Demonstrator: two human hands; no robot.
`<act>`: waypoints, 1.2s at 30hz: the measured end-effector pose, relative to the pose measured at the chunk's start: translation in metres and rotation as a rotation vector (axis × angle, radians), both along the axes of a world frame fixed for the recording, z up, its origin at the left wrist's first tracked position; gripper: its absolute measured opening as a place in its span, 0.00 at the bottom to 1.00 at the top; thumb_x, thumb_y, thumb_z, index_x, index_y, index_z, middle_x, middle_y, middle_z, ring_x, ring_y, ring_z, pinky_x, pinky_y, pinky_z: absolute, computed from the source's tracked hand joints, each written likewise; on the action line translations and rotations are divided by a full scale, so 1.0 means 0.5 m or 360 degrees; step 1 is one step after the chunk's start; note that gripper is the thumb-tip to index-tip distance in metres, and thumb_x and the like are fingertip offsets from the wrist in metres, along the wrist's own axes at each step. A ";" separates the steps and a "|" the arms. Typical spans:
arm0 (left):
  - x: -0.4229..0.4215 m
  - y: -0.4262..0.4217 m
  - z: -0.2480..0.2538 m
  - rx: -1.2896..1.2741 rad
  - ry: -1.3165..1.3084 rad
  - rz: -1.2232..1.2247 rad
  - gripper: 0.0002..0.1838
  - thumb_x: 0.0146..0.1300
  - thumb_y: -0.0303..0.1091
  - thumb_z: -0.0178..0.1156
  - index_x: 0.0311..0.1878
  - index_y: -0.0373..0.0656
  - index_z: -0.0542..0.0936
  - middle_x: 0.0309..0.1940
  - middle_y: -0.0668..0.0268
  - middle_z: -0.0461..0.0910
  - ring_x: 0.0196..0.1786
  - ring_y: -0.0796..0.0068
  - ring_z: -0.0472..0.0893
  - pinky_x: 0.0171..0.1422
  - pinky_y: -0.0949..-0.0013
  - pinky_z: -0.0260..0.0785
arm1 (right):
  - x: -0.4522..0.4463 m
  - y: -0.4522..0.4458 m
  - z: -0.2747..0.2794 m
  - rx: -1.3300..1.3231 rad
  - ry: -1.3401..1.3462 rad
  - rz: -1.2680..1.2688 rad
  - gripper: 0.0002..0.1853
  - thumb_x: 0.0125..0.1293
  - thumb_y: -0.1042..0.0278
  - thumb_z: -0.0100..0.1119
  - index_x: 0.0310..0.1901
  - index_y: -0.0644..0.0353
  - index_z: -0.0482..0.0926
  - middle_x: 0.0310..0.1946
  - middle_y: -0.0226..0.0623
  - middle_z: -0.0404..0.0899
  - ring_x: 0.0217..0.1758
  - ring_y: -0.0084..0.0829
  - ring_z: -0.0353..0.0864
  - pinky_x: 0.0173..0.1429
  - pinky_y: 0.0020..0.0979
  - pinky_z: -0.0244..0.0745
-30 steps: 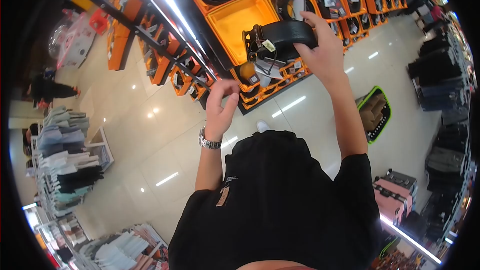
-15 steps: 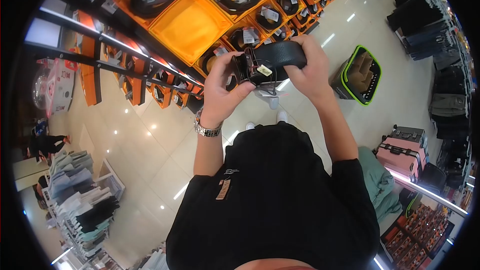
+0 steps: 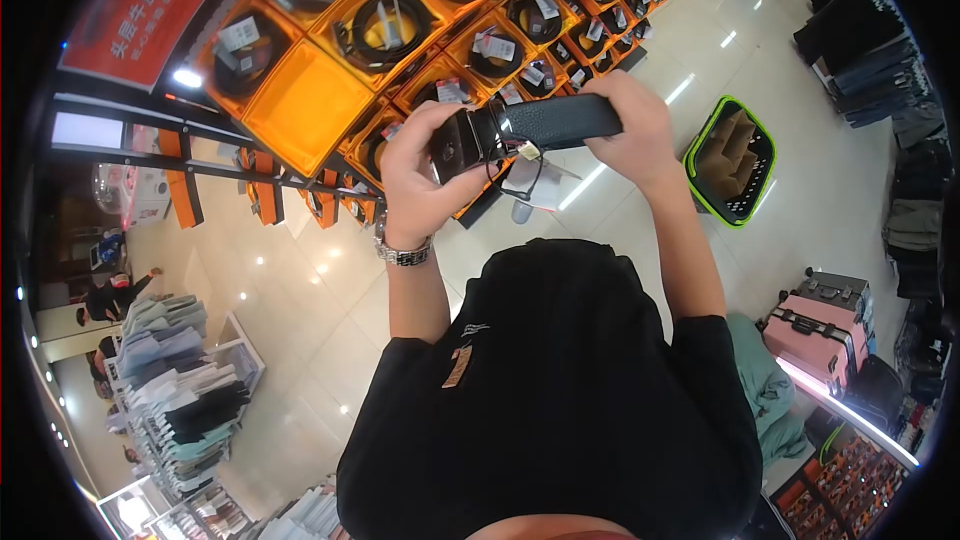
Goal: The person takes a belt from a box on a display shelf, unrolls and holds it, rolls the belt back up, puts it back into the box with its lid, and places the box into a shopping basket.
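A coiled black leather belt (image 3: 560, 122) is held out in front of my body between both hands. My left hand (image 3: 425, 175) grips its buckle end, with fingers on top and thumb below. On the other side, my right hand (image 3: 632, 130) pinches the looped strap. A thin black cord with a small pale tag (image 3: 527, 150) hangs off the belt near the buckle, and a white label (image 3: 530, 185) dangles below. Beyond my left hand lies a bare orange box (image 3: 308, 105), beside other orange boxes holding rolled belts (image 3: 385, 32).
A green-rimmed basket (image 3: 762, 155) with brown paper inside stands on the floor to the right. Pink luggage (image 3: 808, 340) is at lower right. Clothes racks (image 3: 185, 400) line the left, with people behind; more clothes (image 3: 860, 40) hang at right. A red sign (image 3: 150, 15) is at upper left.
My left hand, free a second ago, has closed on the belt's buckle end. The belt has turned so that its strap points right. The view has shifted, showing more boxes and the red sign.
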State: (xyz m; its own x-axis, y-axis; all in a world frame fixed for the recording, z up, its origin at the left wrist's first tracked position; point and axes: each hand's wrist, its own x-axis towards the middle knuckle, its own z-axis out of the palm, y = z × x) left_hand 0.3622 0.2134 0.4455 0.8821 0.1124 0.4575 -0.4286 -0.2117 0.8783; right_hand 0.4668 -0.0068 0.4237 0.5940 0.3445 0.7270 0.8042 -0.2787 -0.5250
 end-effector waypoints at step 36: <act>0.250 -0.106 0.023 -0.0398 -0.0019 0.0075 0.30 0.52 0.24 0.65 0.59 0.37 0.67 0.36 0.66 0.73 0.39 0.80 0.73 0.45 0.77 0.66 | 0.338 -0.082 0.018 -0.0014 -0.0231 0.0100 0.20 0.33 0.86 0.62 0.35 0.62 0.79 0.29 0.38 0.77 0.33 0.37 0.78 0.37 0.31 0.74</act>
